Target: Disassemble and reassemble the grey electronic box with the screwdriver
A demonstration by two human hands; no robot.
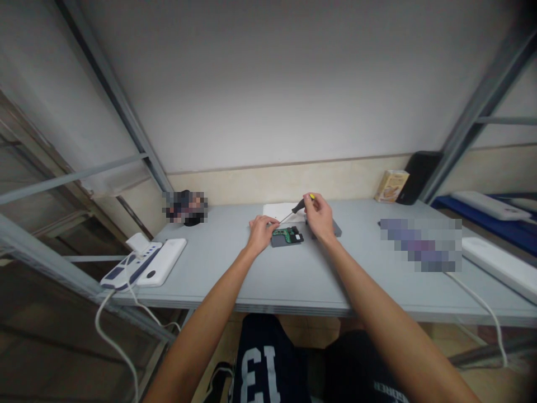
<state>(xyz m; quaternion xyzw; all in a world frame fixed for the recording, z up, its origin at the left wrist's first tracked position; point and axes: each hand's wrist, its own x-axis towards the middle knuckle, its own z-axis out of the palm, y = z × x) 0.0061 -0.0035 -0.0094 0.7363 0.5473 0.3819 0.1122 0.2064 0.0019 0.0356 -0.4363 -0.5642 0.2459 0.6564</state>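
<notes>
My right hand (319, 215) is wrapped round the dark handle of a screwdriver (298, 206) with a yellow end. Its thin shaft slants down to the left, to the fingertips of my left hand (260, 230). The left fingers are pinched together at the screwdriver's tip; what lies between them is too small to make out. Just below the tip, a grey device with an exposed green circuit board (286, 235) lies on the table, beside my left hand. Partly hidden behind my right hand is a grey flat piece (337, 228).
White paper (272, 211) lies behind the device on the grey table (293, 280). On the left are a power strip (132, 266) and a white flat box (163, 262). A yellow carton (391, 186) stands at back right, near a white long object (501, 266) and a cable (478, 299).
</notes>
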